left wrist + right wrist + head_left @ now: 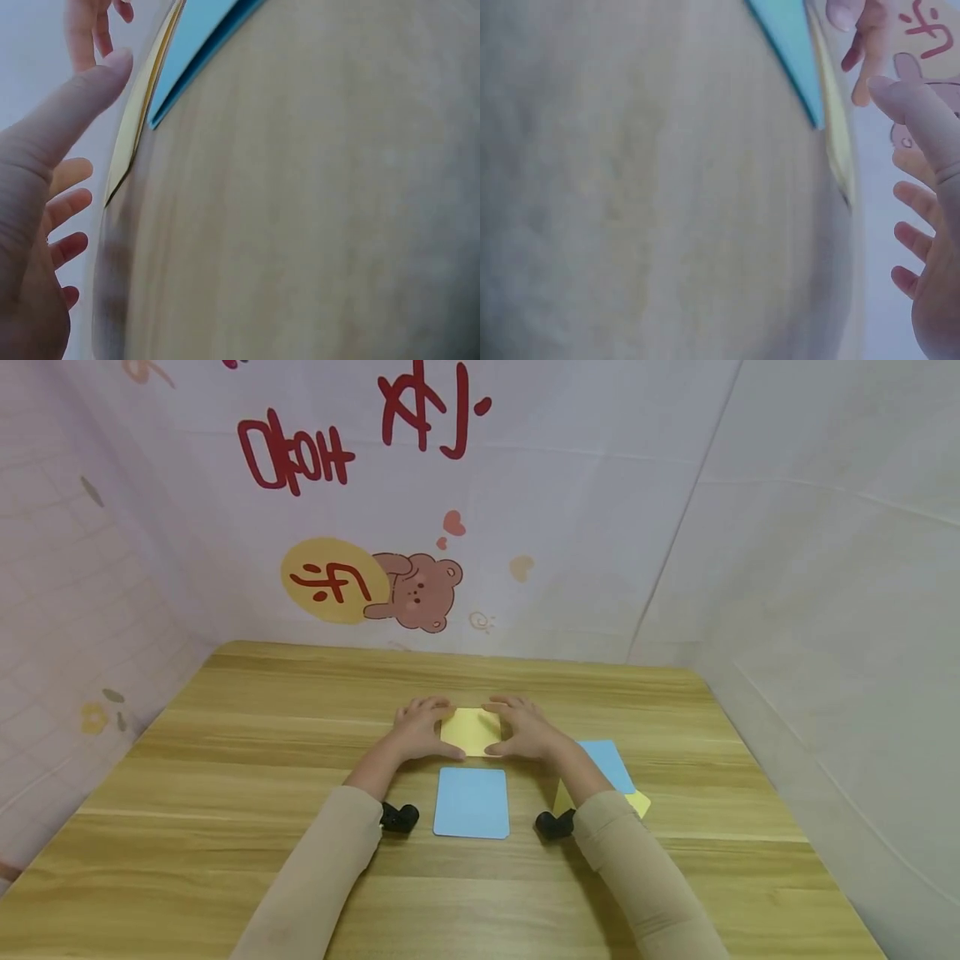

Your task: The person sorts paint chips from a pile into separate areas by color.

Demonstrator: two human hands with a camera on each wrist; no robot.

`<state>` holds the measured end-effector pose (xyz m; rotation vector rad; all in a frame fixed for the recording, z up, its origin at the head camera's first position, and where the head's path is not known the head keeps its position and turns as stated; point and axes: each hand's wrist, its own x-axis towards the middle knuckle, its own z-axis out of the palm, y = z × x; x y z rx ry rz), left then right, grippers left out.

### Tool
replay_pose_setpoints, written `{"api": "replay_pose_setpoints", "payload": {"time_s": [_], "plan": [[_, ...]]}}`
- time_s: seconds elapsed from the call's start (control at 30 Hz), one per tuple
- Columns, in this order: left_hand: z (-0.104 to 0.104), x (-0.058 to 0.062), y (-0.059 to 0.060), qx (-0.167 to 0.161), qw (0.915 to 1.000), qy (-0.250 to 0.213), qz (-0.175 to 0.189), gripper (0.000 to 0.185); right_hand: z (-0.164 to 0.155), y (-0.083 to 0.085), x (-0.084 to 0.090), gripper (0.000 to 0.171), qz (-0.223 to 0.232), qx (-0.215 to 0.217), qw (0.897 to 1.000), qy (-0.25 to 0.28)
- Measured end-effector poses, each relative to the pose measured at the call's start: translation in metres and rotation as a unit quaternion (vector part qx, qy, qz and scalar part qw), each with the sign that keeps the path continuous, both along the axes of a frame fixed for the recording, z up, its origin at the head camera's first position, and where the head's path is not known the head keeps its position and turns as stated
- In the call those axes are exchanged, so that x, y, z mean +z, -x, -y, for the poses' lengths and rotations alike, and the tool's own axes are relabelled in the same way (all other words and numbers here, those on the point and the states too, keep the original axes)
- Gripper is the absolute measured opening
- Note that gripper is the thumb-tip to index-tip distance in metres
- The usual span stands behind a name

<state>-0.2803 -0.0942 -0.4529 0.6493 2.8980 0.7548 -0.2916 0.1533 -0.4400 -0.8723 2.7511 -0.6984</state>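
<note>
A yellow rectangular card (471, 732) lies on the wooden table between the two hands. At its left side is my left hand (420, 731), thumb near the front corner and fingers spread toward the back one. My right hand (528, 731) mirrors it on the right side. Both wrist views show gaps between thumb and fingers with nothing pinched; the left hand (37, 187) and right hand (930, 195) have loosely bent fingers. Nearer the body sits a blue card (472, 803), whose edge looks layered in the wrist views.
Right of the right forearm, another blue card (606, 764) overlaps a yellow one (640, 802), partly hidden by the arm. Black wrist devices (400, 818) hang by both cuffs. A printed white cloth (570, 510) rises behind the table (225, 827) and along its sides.
</note>
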Motion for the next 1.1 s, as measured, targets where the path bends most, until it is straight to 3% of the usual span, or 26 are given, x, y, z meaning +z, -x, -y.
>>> {"api": "replay_pose_setpoints", "payload": {"time_s": [0.27,0.47,0.7,1.1], "plan": [[-0.002,0.011,-0.010,0.006,0.9998,-0.019,-0.008,0.094,-0.011,-0.012,0.006,0.086,-0.026,0.009,1.000,0.008],[-0.008,0.016,-0.021,0.016,0.9987,-0.040,-0.027,0.095,-0.027,-0.022,0.005,0.087,-0.016,0.001,1.000,0.017],[-0.024,0.015,-0.034,0.013,0.9973,-0.056,-0.046,0.093,-0.049,-0.035,0.005,0.087,-0.018,-0.018,0.999,0.027],[-0.053,0.009,-0.052,-0.006,0.9957,-0.086,-0.035,0.092,-0.082,-0.061,0.009,0.085,-0.029,-0.037,0.997,0.054]]}}
